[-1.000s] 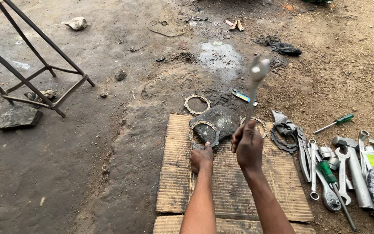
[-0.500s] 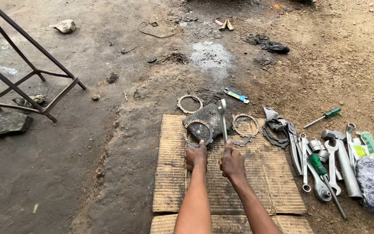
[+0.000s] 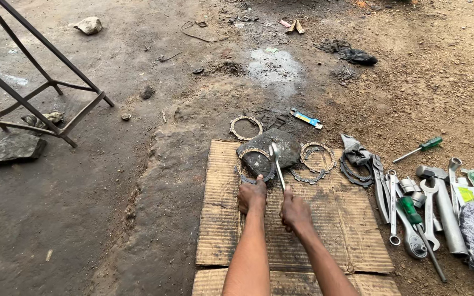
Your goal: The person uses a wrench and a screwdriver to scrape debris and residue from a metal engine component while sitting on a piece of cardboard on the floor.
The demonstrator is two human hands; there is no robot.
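1. A cardboard sheet [image 3: 325, 219] is laid over dirt, apparently to keep parts clean.
2. A round metal part [image 3: 267, 156] is steadied by the left hand [image 3: 252, 194], its grip pressed flat.
3. A wrench [image 3: 276, 164] is pinched in the right hand [image 3: 294, 211], its head resting on the part.

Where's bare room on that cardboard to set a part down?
Free: the cardboard right of the right hand, before the row of tools; also its left strip beside the left hand. Crowded: the far edge, with the toothed rings and round dark part.
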